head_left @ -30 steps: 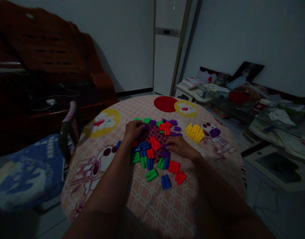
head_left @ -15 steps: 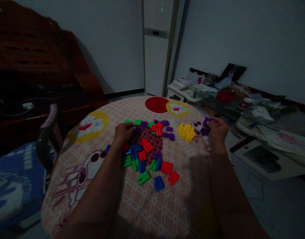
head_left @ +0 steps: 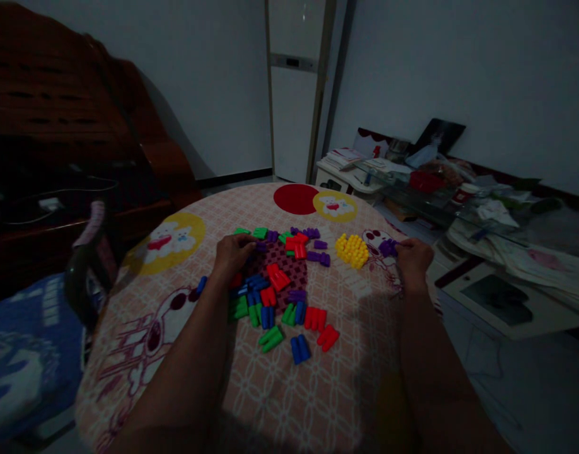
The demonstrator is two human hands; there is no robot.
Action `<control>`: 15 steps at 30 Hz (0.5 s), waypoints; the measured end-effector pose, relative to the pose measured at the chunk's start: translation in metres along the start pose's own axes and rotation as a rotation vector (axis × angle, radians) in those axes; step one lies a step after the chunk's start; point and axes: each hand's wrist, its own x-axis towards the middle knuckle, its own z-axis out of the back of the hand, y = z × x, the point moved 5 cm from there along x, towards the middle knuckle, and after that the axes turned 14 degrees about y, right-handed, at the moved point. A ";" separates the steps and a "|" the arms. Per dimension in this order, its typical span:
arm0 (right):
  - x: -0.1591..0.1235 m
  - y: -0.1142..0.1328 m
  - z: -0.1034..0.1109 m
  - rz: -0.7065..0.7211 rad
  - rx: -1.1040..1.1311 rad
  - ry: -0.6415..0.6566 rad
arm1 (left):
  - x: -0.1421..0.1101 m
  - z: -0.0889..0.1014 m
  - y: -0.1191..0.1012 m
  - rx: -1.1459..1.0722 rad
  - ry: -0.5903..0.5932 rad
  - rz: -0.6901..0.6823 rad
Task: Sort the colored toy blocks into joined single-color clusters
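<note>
On the right side of the table, my right hand (head_left: 415, 255) pinches a purple building block at its fingertips. This block meets other purple pieces (head_left: 388, 247) on the cloth; I cannot tell whether they are joined. My left hand (head_left: 233, 255) is low over the left of the pile, fingers closed at a small purple building block (head_left: 261, 246), which they partly hide. Around it lie green blocks (head_left: 260, 232), blue blocks (head_left: 257, 282) and red blocks (head_left: 277, 277). A cluster of yellow blocks (head_left: 352, 251) stands between the pile and my right hand.
A patterned cloth covers the round table (head_left: 289, 391). A chair with a blue cushion (head_left: 29, 353) stands at the left, before a wooden bench (head_left: 57, 113). Beyond the right edge, a cluttered glass-topped cabinet (head_left: 412, 195) runs along the wall.
My right hand has lowered, bringing its purple block down to the purple pieces on the cloth. My left hand has stayed nearly in place. The view has shifted slightly.
</note>
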 end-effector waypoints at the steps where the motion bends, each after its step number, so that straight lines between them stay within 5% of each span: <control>1: -0.001 0.001 -0.002 0.027 -0.019 0.003 | 0.000 0.000 0.000 0.000 -0.001 0.001; 10: -0.001 0.003 -0.006 0.082 -0.053 0.006 | 0.001 -0.001 0.004 -0.021 -0.006 0.008; 15: -0.005 0.016 0.003 0.095 0.042 -0.100 | 0.001 -0.002 0.003 -0.024 -0.001 0.017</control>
